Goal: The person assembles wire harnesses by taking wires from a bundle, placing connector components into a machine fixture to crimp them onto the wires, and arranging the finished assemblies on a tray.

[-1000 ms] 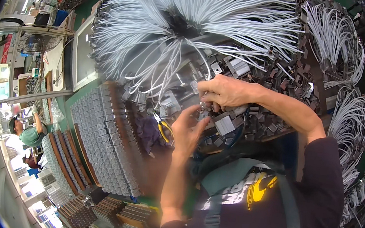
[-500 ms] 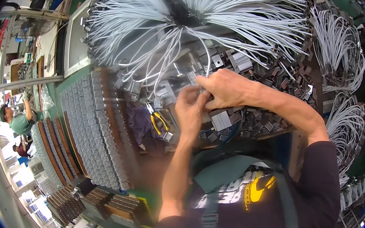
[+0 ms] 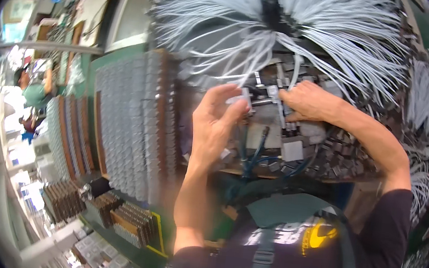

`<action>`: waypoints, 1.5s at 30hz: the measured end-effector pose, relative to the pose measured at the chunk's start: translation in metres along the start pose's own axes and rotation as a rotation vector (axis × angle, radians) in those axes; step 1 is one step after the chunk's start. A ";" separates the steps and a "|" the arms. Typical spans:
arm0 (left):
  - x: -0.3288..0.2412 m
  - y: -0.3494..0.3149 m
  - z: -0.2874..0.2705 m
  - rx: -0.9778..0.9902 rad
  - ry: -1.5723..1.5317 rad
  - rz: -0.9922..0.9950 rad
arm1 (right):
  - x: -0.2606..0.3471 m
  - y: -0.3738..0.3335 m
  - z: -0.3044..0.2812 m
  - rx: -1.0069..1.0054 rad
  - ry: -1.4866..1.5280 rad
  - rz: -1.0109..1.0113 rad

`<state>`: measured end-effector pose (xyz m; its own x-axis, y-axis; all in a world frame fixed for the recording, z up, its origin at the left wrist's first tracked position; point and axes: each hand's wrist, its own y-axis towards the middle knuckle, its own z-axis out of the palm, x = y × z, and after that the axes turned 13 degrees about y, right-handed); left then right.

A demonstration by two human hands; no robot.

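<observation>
My left hand (image 3: 213, 123) is curled at the left of the metal fixture, thumb and fingers around a small silvery-white piece (image 3: 239, 96) with blurred edges. White cables from the big bundle (image 3: 342, 37) hang just above it. My right hand (image 3: 305, 101) has its fingers bent down against the metal fixture (image 3: 274, 94) on the bench, beside a white cable (image 3: 296, 69); its fingertips are partly hidden, and what they grip cannot be made out. A square metal block (image 3: 292, 150) sits below the right hand, near dark blue hoses (image 3: 259, 157).
Loose small metal blocks (image 3: 349, 157) cover the bench on the right. To the left stand wood-edged stacks of grey parts (image 3: 126, 118). More white cable bundles (image 3: 424, 105) hang at the far right. Another person (image 3: 36, 93) works at the far left.
My hands, formerly together at a cable end, have come apart: the left lies left of the fixture, the right against it. The whole view has shifted, moving the scene rightward.
</observation>
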<state>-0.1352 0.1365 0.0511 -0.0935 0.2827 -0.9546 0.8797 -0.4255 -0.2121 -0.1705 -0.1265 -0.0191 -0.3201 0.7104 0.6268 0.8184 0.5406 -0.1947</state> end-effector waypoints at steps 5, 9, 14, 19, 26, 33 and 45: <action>-0.046 0.031 -0.106 -0.354 0.348 0.093 | -0.003 -0.002 0.000 -0.094 -0.006 0.063; 0.033 0.074 -0.341 -0.807 0.582 0.090 | 0.018 -0.033 -0.016 -0.484 0.184 0.114; 0.118 0.131 -0.473 -0.784 0.335 -0.285 | -0.055 -0.118 -0.018 -0.683 -0.365 0.510; 0.191 0.094 -0.595 -0.288 0.563 -0.147 | -0.069 -0.109 -0.017 -0.522 -0.308 0.438; 0.199 0.151 -0.569 -0.374 0.024 -0.413 | -0.038 -0.112 -0.044 -0.697 0.278 0.595; 0.165 0.119 -0.551 -0.691 0.039 -0.400 | 0.017 -0.093 -0.061 -0.577 0.996 0.599; -0.020 0.077 -0.249 -0.354 0.038 0.198 | 0.019 -0.110 -0.038 -0.036 0.804 0.248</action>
<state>0.0508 0.3120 0.1061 0.1055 0.2589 -0.9601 0.9857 -0.1547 0.0666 -0.2489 -0.1895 0.0428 0.2971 0.2621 0.9182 0.8394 0.3866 -0.3820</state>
